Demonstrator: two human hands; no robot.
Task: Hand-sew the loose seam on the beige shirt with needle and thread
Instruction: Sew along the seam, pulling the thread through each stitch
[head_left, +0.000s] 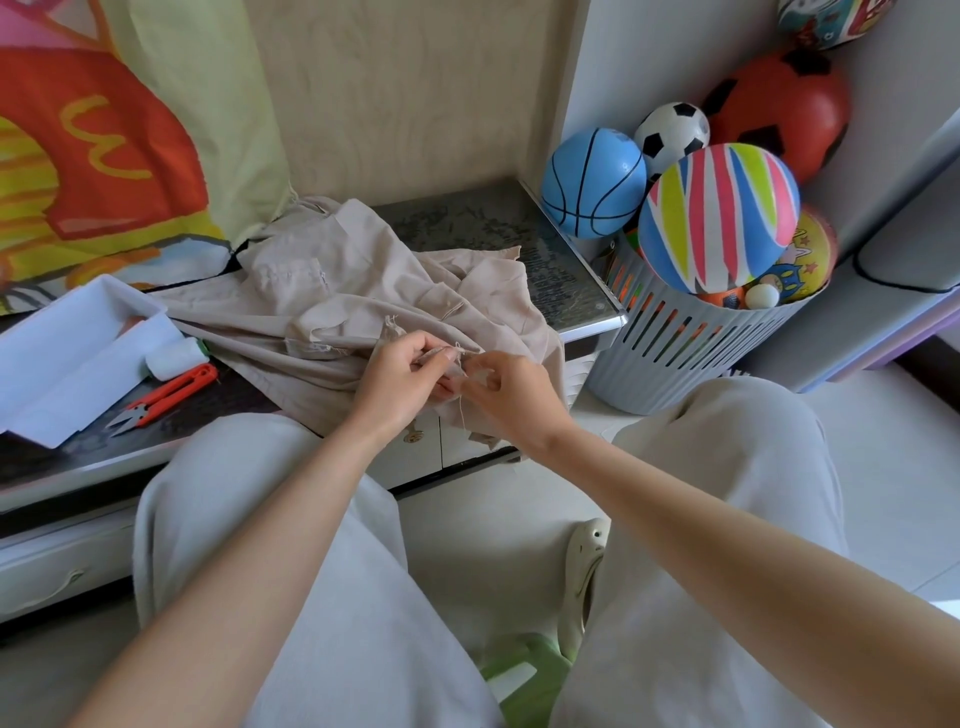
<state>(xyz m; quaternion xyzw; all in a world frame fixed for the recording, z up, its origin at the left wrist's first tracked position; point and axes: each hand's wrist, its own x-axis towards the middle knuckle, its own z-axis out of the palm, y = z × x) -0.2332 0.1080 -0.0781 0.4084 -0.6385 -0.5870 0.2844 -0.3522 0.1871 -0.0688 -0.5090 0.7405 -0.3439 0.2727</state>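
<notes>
The beige shirt (358, 291) lies crumpled on the dark tabletop (467, 218), one part hanging over the front edge. My left hand (402, 376) pinches a fold of its seam edge between thumb and fingers. My right hand (506, 392) is right beside it, fingertips pinched together at the same spot. A pale thread (461, 410) hangs down between the two hands. The needle is too small to make out.
Orange thread snips (166, 396) and a white spool (176, 357) lie left of the shirt, next to a white open box (78, 353). A grey slatted basket (691, 338) full of balls stands to the right. My knees are under the table edge.
</notes>
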